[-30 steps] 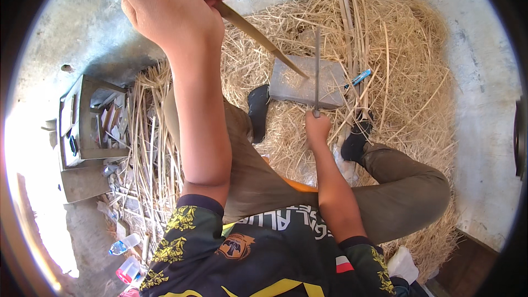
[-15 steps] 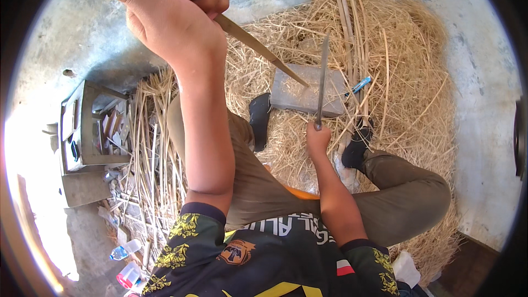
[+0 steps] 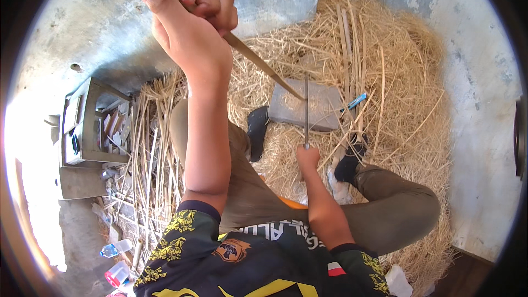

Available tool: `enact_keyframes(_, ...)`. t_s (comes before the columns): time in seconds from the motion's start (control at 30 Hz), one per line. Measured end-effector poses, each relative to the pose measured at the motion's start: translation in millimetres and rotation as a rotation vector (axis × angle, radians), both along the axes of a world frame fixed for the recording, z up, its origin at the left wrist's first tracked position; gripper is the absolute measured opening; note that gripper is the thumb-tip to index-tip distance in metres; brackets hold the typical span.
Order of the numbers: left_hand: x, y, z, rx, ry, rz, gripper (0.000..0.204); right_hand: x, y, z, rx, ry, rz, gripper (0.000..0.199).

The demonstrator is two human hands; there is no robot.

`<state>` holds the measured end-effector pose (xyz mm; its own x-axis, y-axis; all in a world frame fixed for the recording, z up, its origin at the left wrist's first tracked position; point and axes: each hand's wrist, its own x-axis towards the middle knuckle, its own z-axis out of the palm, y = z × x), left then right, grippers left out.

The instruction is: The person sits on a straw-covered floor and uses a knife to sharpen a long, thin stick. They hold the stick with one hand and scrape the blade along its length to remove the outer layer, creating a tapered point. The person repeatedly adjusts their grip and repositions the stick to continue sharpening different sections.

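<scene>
My left hand (image 3: 201, 38), raised at the upper left, is closed around a long bamboo strip (image 3: 258, 63). The strip slants down to the right, and its lower end meets the top of a grey block (image 3: 329, 111). In the middle, my right hand (image 3: 308, 158) grips the handle of a long, narrow-bladed knife (image 3: 306, 113). The blade points away from me across the block, at the strip's lower end; whether it touches the strip I cannot tell. Small pale shavings lie on the block.
Straw-like shavings (image 3: 412, 93) cover the floor around my feet. Beside the block lies a blue, pen-like object (image 3: 353, 102). Split bamboo strips (image 3: 147, 159) are heaped at left, near a wooden frame (image 3: 91, 126) holding scraps. Plastic cups (image 3: 116, 273) stand at lower left; walls (image 3: 478, 104) enclose the place.
The knife has swung left and come nearer to me, from right of the strip to its lower end. My left hand and the strip's upper part have shifted slightly right and down.
</scene>
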<state>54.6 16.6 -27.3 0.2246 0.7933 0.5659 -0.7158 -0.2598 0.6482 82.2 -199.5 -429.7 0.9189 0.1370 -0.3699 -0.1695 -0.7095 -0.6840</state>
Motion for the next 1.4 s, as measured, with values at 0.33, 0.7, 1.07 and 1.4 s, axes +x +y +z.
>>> enact_keyframes(0.33, -4, -1, 1, 0.022, 0.033, 0.022, 0.062, 9, 6, 27, 0.03, 0.056, 0.003, 0.033)
enact_keyframes(0.7, -4, 0, -2, 0.068, 0.036, -0.01, 0.064, 8, 6, 34, 0.014, 0.072, -0.017, 0.032)
enact_keyframes(1.07, 13, 26, -31, -0.011, 0.086, -0.123, 0.06, 16, 16, 22, 0.463, -0.208, -0.073, 0.035)
enact_keyframes(1.4, 18, 17, -30, 0.035, 0.099, -0.095, 0.064, -3, 4, 23, -0.118, 0.083, -0.087, 0.035)
